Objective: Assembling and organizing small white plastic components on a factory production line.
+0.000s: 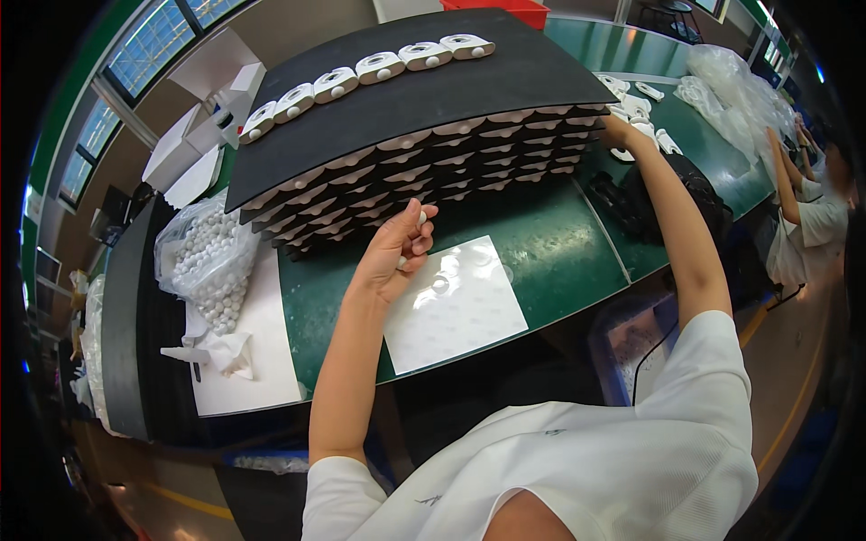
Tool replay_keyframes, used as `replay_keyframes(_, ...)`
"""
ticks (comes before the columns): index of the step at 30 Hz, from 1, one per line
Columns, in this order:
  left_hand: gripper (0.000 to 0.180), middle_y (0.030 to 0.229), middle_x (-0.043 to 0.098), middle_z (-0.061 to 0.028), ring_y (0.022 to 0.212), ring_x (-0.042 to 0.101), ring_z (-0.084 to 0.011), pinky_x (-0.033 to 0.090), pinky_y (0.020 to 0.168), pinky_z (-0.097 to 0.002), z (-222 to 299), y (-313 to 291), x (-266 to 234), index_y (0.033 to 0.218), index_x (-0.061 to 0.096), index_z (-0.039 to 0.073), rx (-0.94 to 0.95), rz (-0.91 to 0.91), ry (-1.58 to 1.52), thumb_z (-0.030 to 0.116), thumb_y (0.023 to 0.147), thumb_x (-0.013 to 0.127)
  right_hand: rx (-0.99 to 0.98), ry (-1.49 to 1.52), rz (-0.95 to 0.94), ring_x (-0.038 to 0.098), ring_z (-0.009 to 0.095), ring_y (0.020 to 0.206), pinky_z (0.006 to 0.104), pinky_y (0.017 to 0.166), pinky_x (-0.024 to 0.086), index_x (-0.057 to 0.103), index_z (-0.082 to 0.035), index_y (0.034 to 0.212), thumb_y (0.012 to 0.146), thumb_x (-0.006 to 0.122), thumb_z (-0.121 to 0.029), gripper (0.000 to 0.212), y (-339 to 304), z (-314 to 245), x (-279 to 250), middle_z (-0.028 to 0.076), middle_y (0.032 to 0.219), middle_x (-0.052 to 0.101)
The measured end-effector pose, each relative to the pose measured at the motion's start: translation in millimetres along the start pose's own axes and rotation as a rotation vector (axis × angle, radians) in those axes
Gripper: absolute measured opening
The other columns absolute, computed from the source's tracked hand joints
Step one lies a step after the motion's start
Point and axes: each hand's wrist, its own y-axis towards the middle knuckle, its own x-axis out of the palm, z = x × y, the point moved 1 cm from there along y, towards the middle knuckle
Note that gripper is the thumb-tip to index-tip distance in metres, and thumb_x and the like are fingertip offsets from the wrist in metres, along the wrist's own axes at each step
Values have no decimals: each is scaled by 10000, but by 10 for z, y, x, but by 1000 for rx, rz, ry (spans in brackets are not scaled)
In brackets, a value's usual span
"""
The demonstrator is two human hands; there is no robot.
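My left hand (395,251) is closed over the near side of the green table, with small white balls (422,217) held between its fingers. Just below it lies a white sheet (460,311) with faint round marks. My right hand (617,133) reaches past the right end of the tall layered stack of black sheets (424,99), close to a heap of loose white plastic parts (636,106); its fingers are hidden there. On the stack's top sheet stands a row of several white oval parts (379,68), each with a white ball at its near side.
A clear bag of white balls (203,257) sits left on white paper, beside a utility knife (186,353) and crumpled tissue. A black bag (681,194) lies near my right forearm. Plastic bags (735,99), a red bin (505,11) and another person (812,212) are farther off.
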Motion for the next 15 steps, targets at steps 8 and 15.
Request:
replay_keyframes(8,349,746,504,14,599,404,-33,235,393,-147,4,-15,13,1051,585,29,16,-16,4,331,885,636,43,78,248,584,343,985,378,875,459,618,-47,1083,683,738,-180,439,-267,-70,-48,187,1062,617)
replay_keyframes(15,288,793,507,13,601,387,-39,233,393,-146,15,-30,44,1092,552,71,34,-13,14,262,892,631,299,371,673,629,277,763,345,681,491,614,6,949,740,711,-199,309,-745,-238,-268,149,857,641)
